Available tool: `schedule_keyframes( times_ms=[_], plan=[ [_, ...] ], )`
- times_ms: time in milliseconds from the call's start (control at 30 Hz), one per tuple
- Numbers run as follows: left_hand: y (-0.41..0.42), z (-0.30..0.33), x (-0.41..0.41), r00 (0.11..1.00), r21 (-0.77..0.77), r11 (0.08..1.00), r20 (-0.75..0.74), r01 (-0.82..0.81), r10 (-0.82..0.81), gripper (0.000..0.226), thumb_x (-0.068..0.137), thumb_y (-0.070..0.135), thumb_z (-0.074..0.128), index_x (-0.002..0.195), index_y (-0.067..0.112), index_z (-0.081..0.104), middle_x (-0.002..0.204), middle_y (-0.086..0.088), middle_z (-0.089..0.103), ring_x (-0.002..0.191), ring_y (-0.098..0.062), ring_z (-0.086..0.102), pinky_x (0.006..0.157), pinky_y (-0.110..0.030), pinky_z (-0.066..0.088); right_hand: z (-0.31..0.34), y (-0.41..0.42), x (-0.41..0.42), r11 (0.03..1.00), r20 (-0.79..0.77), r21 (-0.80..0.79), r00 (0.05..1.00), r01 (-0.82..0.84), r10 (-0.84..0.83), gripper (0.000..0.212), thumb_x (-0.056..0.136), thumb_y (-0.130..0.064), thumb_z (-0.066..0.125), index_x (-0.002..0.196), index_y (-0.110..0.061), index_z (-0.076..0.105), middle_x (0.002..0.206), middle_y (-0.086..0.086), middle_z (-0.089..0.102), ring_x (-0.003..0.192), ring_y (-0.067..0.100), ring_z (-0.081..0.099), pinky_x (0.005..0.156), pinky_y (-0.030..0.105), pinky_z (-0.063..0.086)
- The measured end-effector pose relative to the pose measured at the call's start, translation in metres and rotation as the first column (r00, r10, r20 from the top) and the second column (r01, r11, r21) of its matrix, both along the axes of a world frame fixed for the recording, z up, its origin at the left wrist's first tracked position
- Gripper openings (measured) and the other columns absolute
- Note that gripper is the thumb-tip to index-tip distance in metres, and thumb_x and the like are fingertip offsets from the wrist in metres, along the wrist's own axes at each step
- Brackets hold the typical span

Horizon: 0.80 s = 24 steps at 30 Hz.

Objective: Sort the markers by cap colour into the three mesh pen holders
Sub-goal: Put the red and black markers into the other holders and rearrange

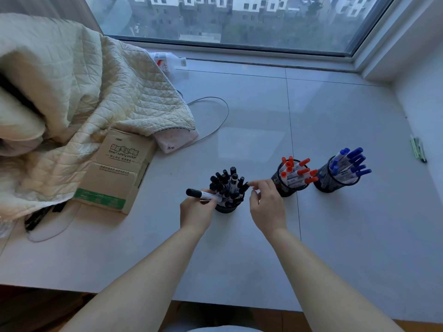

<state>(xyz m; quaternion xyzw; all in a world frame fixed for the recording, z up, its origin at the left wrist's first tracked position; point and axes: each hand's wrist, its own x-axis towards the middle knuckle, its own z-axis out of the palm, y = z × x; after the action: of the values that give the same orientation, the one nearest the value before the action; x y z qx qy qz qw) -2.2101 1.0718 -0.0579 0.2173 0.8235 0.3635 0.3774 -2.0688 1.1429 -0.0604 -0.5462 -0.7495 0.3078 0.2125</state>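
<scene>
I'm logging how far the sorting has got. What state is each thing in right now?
Left hand: grips a black-capped marker, lying sideways.
Right hand: fingers touch a cap tip in the black holder; grip unclear.
Black holder: upright, crammed with black caps.
Red holder: upright, red caps only.
Blue holder: upright, blue caps only.
Cardboard box: closed, partly under the quilt.

We see the left hand [195,213] gripping a black-capped marker [202,194] that lies nearly level, just beside the holder of black markers [226,208]. The right hand [266,204] pinches the cap of another marker in that holder with its fingers [254,183]. On the table [335,236], the red-capped holder [286,188] and the blue-capped holder [328,183] stand to the right; a cardboard box [115,173] lies left, partly under a quilt [84,92].
</scene>
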Motion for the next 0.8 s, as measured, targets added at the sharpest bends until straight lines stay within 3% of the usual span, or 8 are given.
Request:
schedule_keyframes(
  times_ms=[67, 167, 300, 400, 500, 600, 800],
  plan=[
    [0.005, 0.000, 0.001, 0.999, -0.027, 0.999, -0.029, 0.040, -0.041, 0.014, 0.079, 0.020, 0.058, 0.073, 0.031, 0.061, 0.067, 0.008, 0.058, 0.060, -0.006, 0.053, 0.041, -0.014, 0.036, 0.000, 0.001, 0.005, 0.999, 0.012, -0.032, 0.999, 0.030, -0.030, 0.020, 0.090, -0.006, 0.048, 0.103, -0.012, 0.061, 0.102, 0.003, 0.058, 0.069, 0.021, 0.056, 0.062, 0.034, 0.047],
    [0.007, -0.002, 0.002, 0.997, -0.005, 1.000, -0.077, 0.027, -0.028, 0.005, 0.081, 0.022, 0.058, 0.075, 0.023, 0.059, 0.077, 0.004, 0.059, 0.065, -0.004, 0.055, 0.050, -0.017, 0.035, -0.001, 0.001, 0.013, 0.997, 0.025, -0.070, 0.999, 0.035, -0.033, 0.020, 0.091, -0.008, 0.047, 0.104, -0.013, 0.061, 0.102, 0.003, 0.060, 0.069, 0.019, 0.055, 0.063, 0.035, 0.048],
    [0.000, 0.000, 0.003, 0.968, 0.201, 0.979, -0.250, 0.025, 0.027, 0.009, 0.085, 0.025, 0.061, 0.081, 0.022, 0.053, 0.082, 0.004, 0.062, 0.065, 0.004, 0.058, 0.057, -0.010, 0.042, 0.000, 0.001, 0.016, 0.994, 0.017, -0.103, 0.999, 0.043, -0.042, 0.020, 0.091, -0.009, 0.047, 0.105, -0.014, 0.061, 0.100, 0.002, 0.062, 0.070, 0.018, 0.056, 0.064, 0.035, 0.049],
    [-0.005, -0.001, 0.003, 0.940, 0.281, 0.954, -0.342, 0.102, 0.000, 0.014, 0.088, 0.027, 0.059, 0.092, 0.020, 0.048, 0.083, 0.003, 0.062, 0.068, -0.010, 0.064, 0.063, -0.025, 0.049, 0.001, 0.002, 0.015, 0.992, 0.008, -0.119, 0.999, 0.034, -0.033, 0.020, 0.091, -0.010, 0.046, 0.103, -0.014, 0.061, 0.092, 0.003, 0.064, 0.071, 0.019, 0.056, 0.063, 0.034, 0.048],
    [-0.006, -0.005, 0.001, 0.907, 0.236, 0.956, -0.416, 0.174, -0.062, 0.016, 0.090, 0.029, 0.055, 0.094, 0.015, 0.049, 0.087, 0.000, 0.063, 0.072, -0.016, 0.064, 0.066, -0.033, 0.051, 0.000, 0.002, 0.014, 0.989, -0.014, -0.141, 0.999, 0.040, -0.042, 0.019, 0.091, -0.010, 0.046, 0.102, -0.014, 0.062, 0.087, 0.004, 0.064, 0.069, 0.020, 0.056, 0.063, 0.034, 0.047],
    [-0.004, -0.010, 0.002, 0.875, 0.154, 0.966, -0.471, 0.208, -0.113, 0.013, 0.089, 0.024, 0.058, 0.092, 0.012, 0.055, 0.091, -0.001, 0.061, 0.071, -0.014, 0.060, 0.067, -0.030, 0.047, 0.001, 0.007, 0.011, 0.988, -0.032, -0.148, 0.998, 0.043, -0.048, 0.019, 0.091, -0.010, 0.046, 0.101, -0.014, 0.062, 0.087, 0.003, 0.064, 0.071, 0.018, 0.055, 0.063, 0.034, 0.047],
    [-0.001, -0.018, 0.004, 0.900, -0.042, 0.977, -0.383, 0.209, -0.209, 0.012, 0.084, 0.021, 0.064, 0.094, 0.014, 0.064, 0.095, -0.006, 0.059, 0.076, -0.023, 0.061, 0.075, -0.035, 0.049, 0.008, 0.024, -0.001, 0.994, -0.020, -0.100, 0.999, -0.048, 0.046, 0.018, 0.089, -0.012, 0.051, 0.101, -0.016, 0.064, 0.097, 0.000, 0.061, 0.080, 0.014, 0.054, 0.070, 0.026, 0.045]
  ],
)
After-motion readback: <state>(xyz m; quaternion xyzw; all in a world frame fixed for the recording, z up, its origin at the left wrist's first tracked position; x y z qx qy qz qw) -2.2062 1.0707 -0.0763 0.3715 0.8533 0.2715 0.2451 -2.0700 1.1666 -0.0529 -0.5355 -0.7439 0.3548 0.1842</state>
